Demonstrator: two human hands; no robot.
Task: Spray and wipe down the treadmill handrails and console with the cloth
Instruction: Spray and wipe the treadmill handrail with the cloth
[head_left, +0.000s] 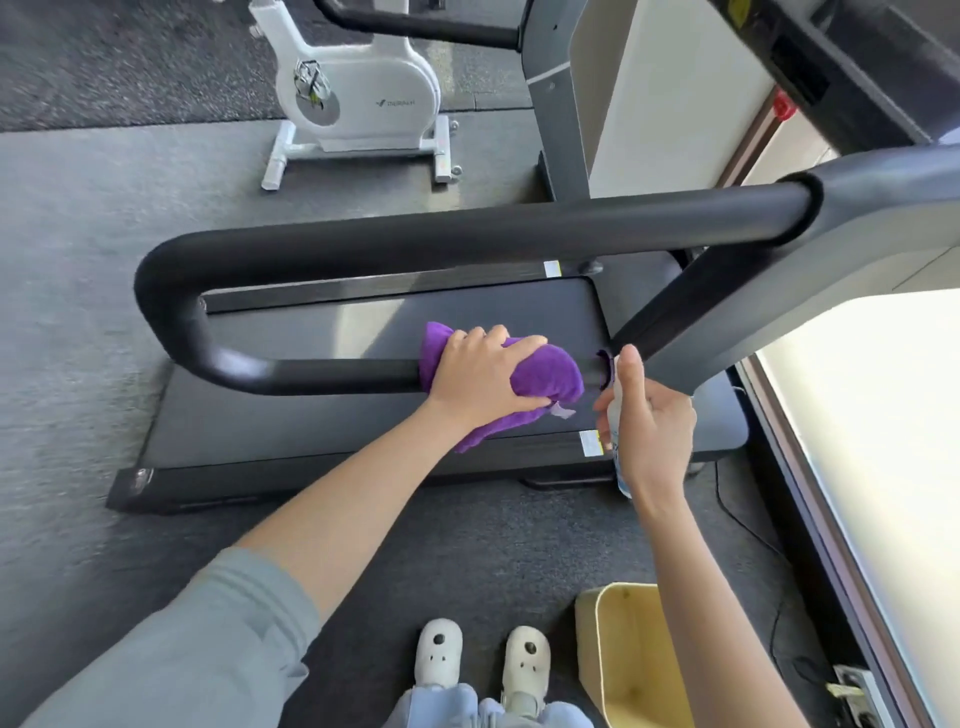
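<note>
A black U-shaped treadmill handrail (322, 249) loops across the middle of the view above the treadmill deck (322, 431). My left hand (483, 371) grips a purple cloth (545, 371) wrapped around the near bar of the handrail. Just to its right, my right hand (649, 421) holds a small clear spray bottle (615, 410) upright, with one finger on its top and the nozzle close to the rail's joint. The console (852, 67) is at the upper right, mostly out of frame.
A white exercise bike (358, 93) stands on the floor beyond the treadmill. A yellow bin (623, 654) sits by my white shoes (483, 654) at the bottom. A bright window runs along the right edge, with a black cable (748, 519) on the floor beside it.
</note>
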